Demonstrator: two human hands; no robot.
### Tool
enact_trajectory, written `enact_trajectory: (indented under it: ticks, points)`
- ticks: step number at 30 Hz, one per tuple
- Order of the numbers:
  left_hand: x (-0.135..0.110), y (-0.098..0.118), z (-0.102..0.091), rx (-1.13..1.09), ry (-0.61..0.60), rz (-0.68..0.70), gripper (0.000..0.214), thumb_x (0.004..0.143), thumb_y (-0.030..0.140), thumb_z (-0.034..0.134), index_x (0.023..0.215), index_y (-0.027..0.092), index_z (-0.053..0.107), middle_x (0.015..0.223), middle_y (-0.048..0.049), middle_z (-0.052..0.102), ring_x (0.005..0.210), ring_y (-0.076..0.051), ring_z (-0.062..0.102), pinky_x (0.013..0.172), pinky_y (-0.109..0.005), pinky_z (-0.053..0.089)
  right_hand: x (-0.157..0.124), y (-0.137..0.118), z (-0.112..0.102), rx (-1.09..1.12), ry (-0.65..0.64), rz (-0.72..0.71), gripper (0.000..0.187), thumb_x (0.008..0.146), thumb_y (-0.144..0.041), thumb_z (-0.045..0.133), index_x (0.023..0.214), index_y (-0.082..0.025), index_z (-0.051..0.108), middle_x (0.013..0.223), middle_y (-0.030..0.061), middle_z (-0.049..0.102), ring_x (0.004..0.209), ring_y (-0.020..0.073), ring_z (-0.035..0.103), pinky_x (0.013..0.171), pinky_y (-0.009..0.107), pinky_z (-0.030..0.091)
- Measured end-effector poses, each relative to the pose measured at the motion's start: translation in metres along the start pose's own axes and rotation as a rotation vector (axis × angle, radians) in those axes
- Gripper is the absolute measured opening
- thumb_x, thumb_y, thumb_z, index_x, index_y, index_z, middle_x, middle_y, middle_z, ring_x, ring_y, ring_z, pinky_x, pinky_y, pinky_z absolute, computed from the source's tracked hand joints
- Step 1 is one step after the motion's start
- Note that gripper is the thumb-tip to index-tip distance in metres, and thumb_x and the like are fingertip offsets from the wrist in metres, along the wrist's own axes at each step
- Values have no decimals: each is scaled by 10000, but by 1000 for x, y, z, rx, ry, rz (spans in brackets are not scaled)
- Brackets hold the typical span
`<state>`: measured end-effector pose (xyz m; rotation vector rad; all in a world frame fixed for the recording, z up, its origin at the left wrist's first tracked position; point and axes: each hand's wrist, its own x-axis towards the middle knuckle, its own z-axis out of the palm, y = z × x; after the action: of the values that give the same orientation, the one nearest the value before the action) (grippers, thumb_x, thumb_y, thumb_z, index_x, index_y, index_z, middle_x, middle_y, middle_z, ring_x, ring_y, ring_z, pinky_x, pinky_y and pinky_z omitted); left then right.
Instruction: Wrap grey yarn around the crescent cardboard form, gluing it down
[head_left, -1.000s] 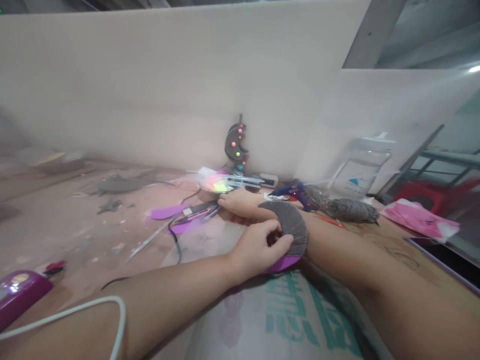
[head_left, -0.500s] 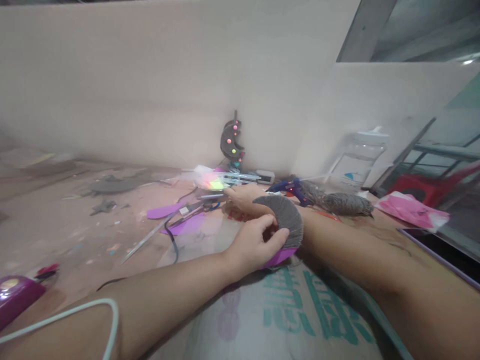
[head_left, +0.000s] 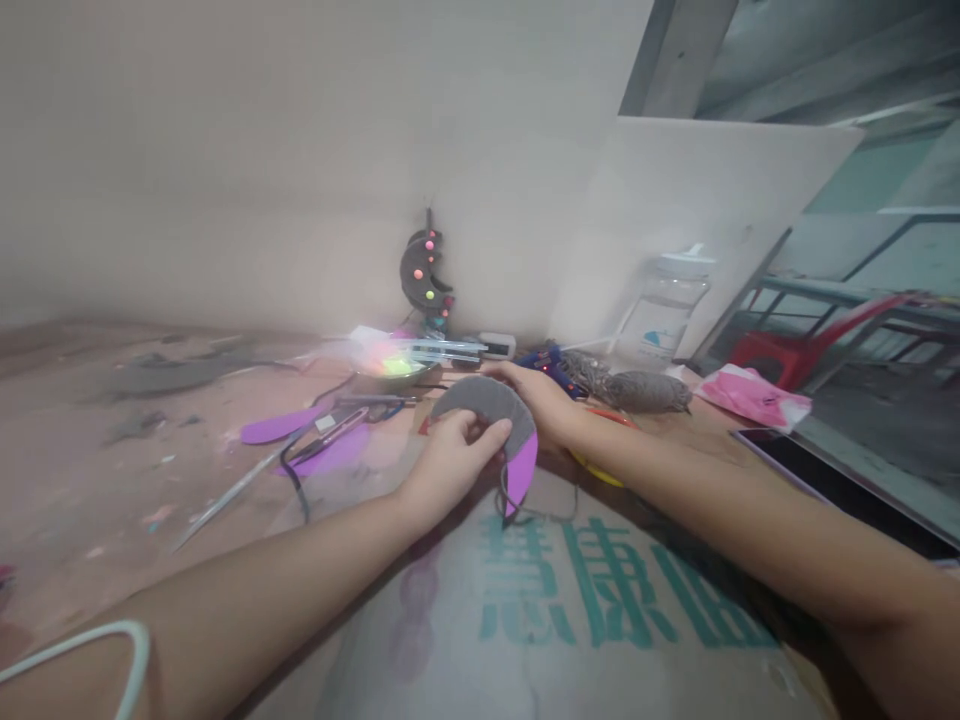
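My left hand (head_left: 457,455) pinches a crescent moon shape (head_left: 491,400) between thumb and fingers. Grey yarn wraps most of the crescent; its lower right tip is bare purple, and a loose strand of yarn hangs beside that tip. Just behind the crescent is my right hand (head_left: 536,395), its fingers mostly hidden, so I cannot see whether they grip anything. Beyond it lies a blue glue gun (head_left: 551,370). A grey yarn skein (head_left: 649,392) rests farther right.
A decorated dark crescent (head_left: 424,272) stands against the wall. Purple cut pieces (head_left: 279,425), scissors (head_left: 334,432) and a bowl (head_left: 394,368) of bright bits sit to the left. A clear bottle (head_left: 664,310), a pink packet (head_left: 754,397) and a phone (head_left: 847,490) are on the right.
The crescent has turned in my left hand, showing more of its purple tip, which now points down. My right hand has drawn back towards the crescent. The view has swung right.
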<state>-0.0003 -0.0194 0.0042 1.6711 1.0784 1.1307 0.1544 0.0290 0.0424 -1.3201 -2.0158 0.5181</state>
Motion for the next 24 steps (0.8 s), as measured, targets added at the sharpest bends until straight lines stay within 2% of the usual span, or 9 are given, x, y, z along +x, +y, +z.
enact_trajectory:
  ticks: [2, 5, 8, 10, 13, 17, 20, 24]
  points:
    - [1, 0, -1, -15, 5, -23, 385, 797, 521, 588, 630, 183, 515, 555, 10, 582, 538, -137, 542, 557, -256, 394, -28, 12, -11, 50, 27, 41, 253, 954, -281, 437, 1105, -173, 608, 952, 39, 673, 741, 133, 603, 671, 281, 514]
    - [2, -2, -1, -39, 10, -33, 402, 769, 552, 607, 642, 181, 519, 566, 12, 582, 537, -138, 544, 533, -252, 386, -68, 22, -21, 295, -16, 143, 324, 946, -369, 409, 1140, -166, 571, 910, 33, 673, 519, 78, 499, 489, 225, 424]
    - [1, -2, -1, -58, 42, -59, 413, 760, 568, 611, 651, 178, 530, 562, 11, 589, 540, -142, 557, 541, -254, 403, -89, 23, -31, 228, -35, 128, 311, 905, -387, 487, 1117, -187, 595, 947, 40, 680, 591, 92, 550, 562, 235, 461]
    - [0, 0, -1, -46, 70, -97, 425, 774, 574, 588, 633, 178, 527, 553, 4, 591, 530, -146, 558, 537, -258, 407, -89, 26, -43, 109, 0, 106, 254, 865, -359, 542, 1033, -192, 633, 906, 34, 683, 688, 124, 596, 642, 253, 484]
    - [-1, 3, -3, -30, 84, -121, 422, 793, 557, 567, 611, 179, 525, 550, -1, 584, 527, -144, 551, 545, -260, 412, -74, 38, -68, 19, 90, 147, 214, 836, -360, 554, 927, -187, 641, 795, 18, 671, 692, 148, 614, 625, 258, 479]
    - [-4, 6, -6, 103, 104, -74, 424, 832, 516, 543, 581, 174, 552, 575, -1, 561, 579, -137, 538, 594, -254, 405, -58, 58, -95, -71, 172, 158, 187, 830, -328, 540, 881, -175, 635, 790, 30, 685, 701, 160, 627, 638, 264, 487]
    - [-5, 4, -7, 130, 125, -29, 424, 843, 500, 537, 565, 180, 559, 587, -1, 551, 615, -145, 540, 602, -253, 403, -59, 64, -101, -186, 151, 171, 209, 846, -310, 521, 917, -170, 660, 846, 51, 713, 761, 185, 652, 712, 295, 510]
    - [-4, 1, -5, -71, 71, -60, 416, 834, 507, 536, 571, 185, 558, 562, -2, 562, 570, -150, 552, 590, -263, 430, -59, 66, -96, -328, 73, 202, 317, 871, -309, 516, 1113, -163, 658, 1091, 90, 714, 955, 231, 666, 880, 353, 505]
